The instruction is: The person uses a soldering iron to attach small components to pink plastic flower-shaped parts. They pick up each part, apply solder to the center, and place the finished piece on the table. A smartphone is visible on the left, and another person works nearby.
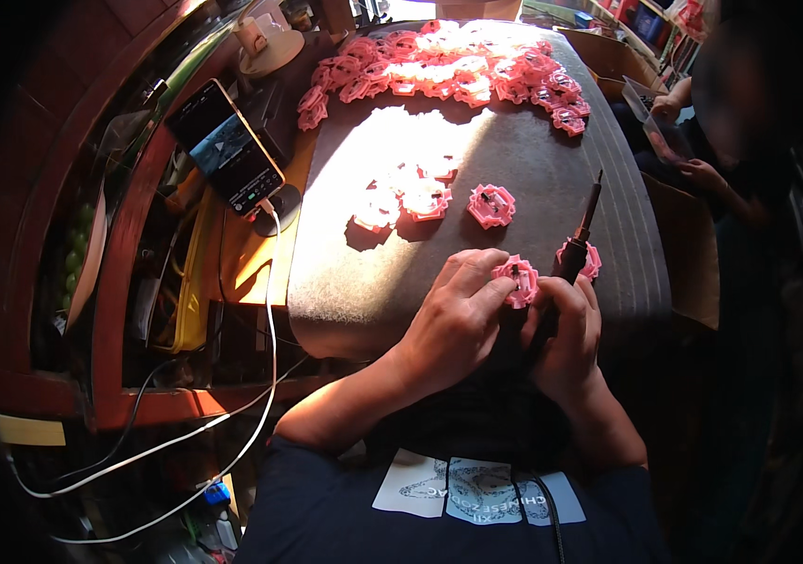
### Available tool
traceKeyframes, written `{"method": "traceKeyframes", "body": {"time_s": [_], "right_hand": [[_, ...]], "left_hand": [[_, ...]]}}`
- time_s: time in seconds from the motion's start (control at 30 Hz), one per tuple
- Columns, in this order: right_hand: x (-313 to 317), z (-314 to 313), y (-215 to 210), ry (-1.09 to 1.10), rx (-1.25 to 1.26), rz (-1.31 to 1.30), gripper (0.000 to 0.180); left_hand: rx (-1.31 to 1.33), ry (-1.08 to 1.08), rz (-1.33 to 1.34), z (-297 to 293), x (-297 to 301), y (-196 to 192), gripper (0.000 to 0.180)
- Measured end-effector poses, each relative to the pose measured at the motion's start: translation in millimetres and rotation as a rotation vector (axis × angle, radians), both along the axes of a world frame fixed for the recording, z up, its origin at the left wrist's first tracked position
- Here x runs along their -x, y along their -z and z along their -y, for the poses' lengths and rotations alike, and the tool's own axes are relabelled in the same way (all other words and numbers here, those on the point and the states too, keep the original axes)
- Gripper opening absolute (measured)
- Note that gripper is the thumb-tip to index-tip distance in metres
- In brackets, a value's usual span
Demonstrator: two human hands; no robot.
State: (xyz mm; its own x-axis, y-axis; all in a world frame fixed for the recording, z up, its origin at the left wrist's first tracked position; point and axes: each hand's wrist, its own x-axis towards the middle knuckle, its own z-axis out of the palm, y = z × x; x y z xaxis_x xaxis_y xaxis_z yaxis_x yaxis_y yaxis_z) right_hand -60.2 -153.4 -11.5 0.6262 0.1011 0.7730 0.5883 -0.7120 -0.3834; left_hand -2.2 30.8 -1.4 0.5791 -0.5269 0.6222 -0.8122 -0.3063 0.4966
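Note:
Between the thumb and fingers of my left hand [458, 310] is a pink plastic part [520, 284], lobed in outline, with a small black piece at its middle. My right hand [570, 334] is closed around a dark screwdriver [574, 252], its thin tip pointing up and away from me. The right fingertips come close to the held part; whether they touch it I cannot tell. Another pink part [592, 261] lies partly hidden behind the screwdriver. Just beyond my hands a single pink part [491, 206] rests on the grey table [542, 197], with several more [425, 200] to its left in bright sunlight.
A large heap of pink parts [462, 80] covers the table's far end. At left a phone [225, 150] stands on a holder with a white cable [276, 282] plugged in. On the right, a person [702, 174] holds a clear plastic container [660, 132] beside cardboard boxes [688, 244].

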Motion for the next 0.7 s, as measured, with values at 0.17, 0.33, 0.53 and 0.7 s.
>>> {"method": "traceKeyframes", "body": {"time_s": [0.17, 0.33, 0.53, 0.7], "right_hand": [[-1, 0, 0, -0.008, -0.024, -0.054, 0.055], [1, -2, 8, -0.065, -0.135, -0.140, 0.052], [-2, -3, 17, -0.028, -0.191, -0.142, 0.052], [-3, -5, 11, -0.039, -0.107, 0.142, 0.054]], "left_hand": [[0.056, -0.029, -0.160, 2, 11, -4, 0.036], [0.093, 0.060, -0.214, 3, 5, 7, 0.030], [0.103, 0.066, -0.232, 4, 0, 6, 0.023], [0.144, 0.016, -0.239, 7, 2, 8, 0.015]]}}
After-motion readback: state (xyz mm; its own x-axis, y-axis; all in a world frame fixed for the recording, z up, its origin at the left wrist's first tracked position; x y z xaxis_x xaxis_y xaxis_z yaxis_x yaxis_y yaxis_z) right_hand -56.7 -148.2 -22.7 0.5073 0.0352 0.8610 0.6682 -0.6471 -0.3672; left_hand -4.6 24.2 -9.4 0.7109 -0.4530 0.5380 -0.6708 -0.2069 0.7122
